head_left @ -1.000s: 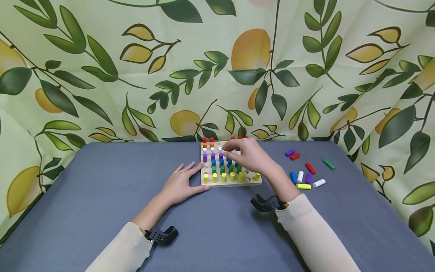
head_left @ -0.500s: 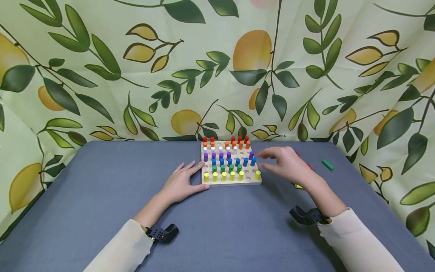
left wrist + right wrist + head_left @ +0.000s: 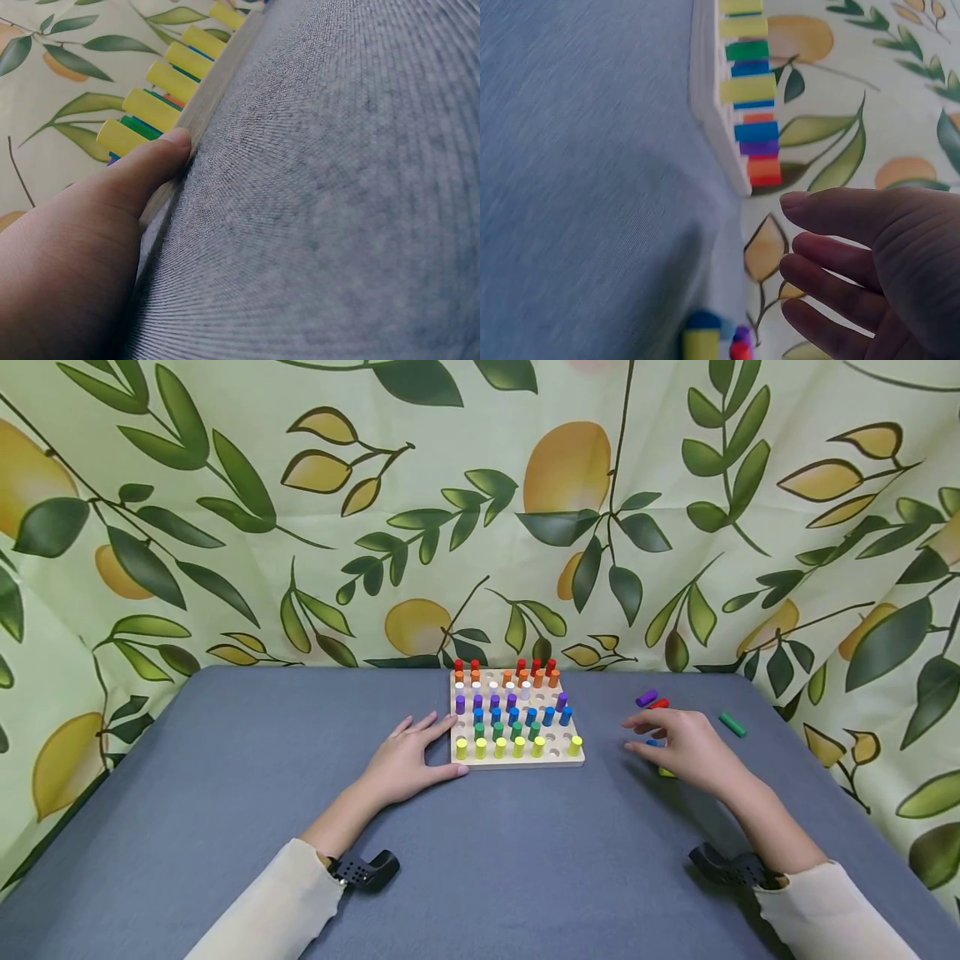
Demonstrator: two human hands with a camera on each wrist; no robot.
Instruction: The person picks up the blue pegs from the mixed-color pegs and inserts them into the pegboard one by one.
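Observation:
A wooden pegboard (image 3: 517, 765) stands at the back middle of the table, with rows of coloured pegs upright in it and some bare holes. My left hand (image 3: 408, 764) rests at its near left corner, fingers stretched along the left side. In the left wrist view the thumb of that left hand (image 3: 82, 247) touches the front edge below the yellow pegs (image 3: 150, 109). My right hand (image 3: 693, 747) hovers over the loose pegs right of the board, thumb and fingers apart. Nothing shows between the fingers of the right hand (image 3: 907, 262) in its wrist view.
Around my right hand lie a purple peg (image 3: 647, 697), a red peg (image 3: 658, 703), a blue peg (image 3: 657, 742) and a yellow peg (image 3: 667, 772), some partly hidden. Farther right is a green peg (image 3: 732, 725). A leaf-patterned cloth (image 3: 337, 527) hangs behind the table.
My right hand has moved from above the board rightward to the loose pegs. A white peg now stands where it was working. The left hand keeps its place at the board.

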